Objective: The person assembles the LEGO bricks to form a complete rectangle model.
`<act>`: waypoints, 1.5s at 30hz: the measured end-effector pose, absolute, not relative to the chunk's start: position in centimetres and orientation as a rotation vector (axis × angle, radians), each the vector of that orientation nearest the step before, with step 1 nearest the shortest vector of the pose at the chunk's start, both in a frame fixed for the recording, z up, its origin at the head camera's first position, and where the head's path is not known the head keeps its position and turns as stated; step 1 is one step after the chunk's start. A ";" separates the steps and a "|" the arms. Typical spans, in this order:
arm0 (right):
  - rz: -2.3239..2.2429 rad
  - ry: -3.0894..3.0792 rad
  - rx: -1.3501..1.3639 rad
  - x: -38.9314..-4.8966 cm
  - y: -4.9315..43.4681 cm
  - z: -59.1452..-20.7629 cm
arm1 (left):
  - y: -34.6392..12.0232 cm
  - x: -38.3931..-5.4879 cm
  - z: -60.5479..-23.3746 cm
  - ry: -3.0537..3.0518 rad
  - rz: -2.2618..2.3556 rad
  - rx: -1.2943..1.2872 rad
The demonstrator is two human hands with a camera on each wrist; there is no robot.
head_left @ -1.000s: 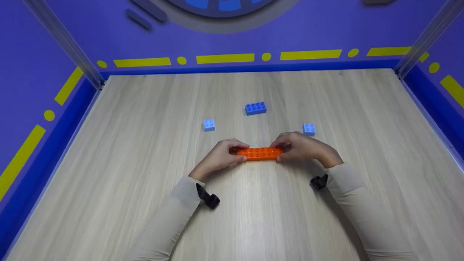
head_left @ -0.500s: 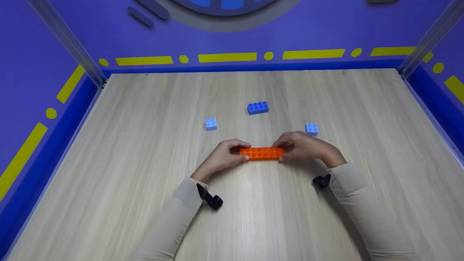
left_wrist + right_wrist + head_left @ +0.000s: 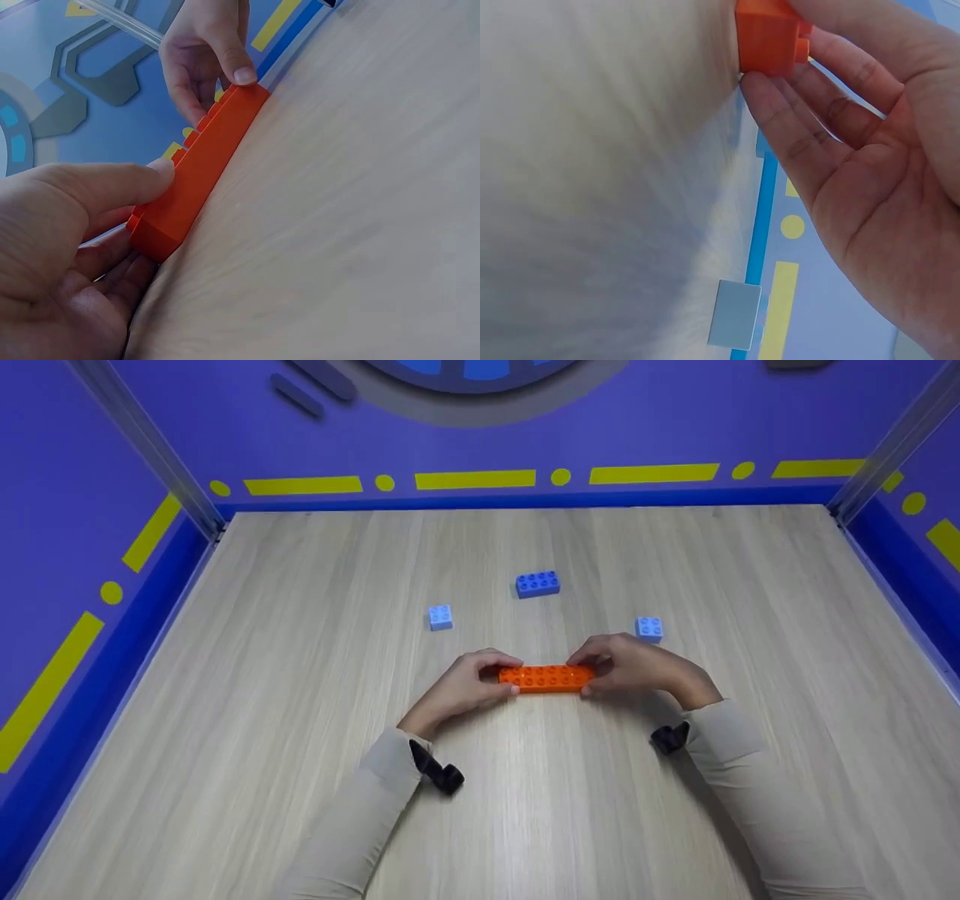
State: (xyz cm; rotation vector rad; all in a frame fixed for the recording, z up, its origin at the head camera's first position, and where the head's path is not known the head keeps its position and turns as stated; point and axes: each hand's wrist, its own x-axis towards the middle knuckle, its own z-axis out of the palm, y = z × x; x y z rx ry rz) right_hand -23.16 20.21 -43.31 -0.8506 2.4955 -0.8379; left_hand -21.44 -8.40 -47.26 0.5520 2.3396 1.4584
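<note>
One orange bar (image 3: 547, 679) lies on the surface (image 3: 517, 795); left grip (image 3: 466, 684) and right grip (image 3: 637, 664) each pinch an end, thumbs nearside, sleeved forearms (image 3: 352, 825) angling inward. Two light-blue bricks (image 3: 440, 617) lie beyond, one past each grip; one darker blue brick (image 3: 538, 584) sits farthest, between them.

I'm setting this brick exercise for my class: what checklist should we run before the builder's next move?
1. Left hand grips one end of the orange piece: ok.
2. Right hand grips the other end: ok.
3. Orange piece has studs up: ok.
4. Dark blue brick, left light blue brick and right light blue brick lie separate: ok.
5. A hand is free: not ok.
6. Orange piece is firmly joined: cannot tell.
</note>
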 end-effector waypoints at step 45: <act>-0.849 2.696 -0.756 -26.9 18.6 -40.7 | -8.4 -21.5 -47.3 2.336 1.449 0.530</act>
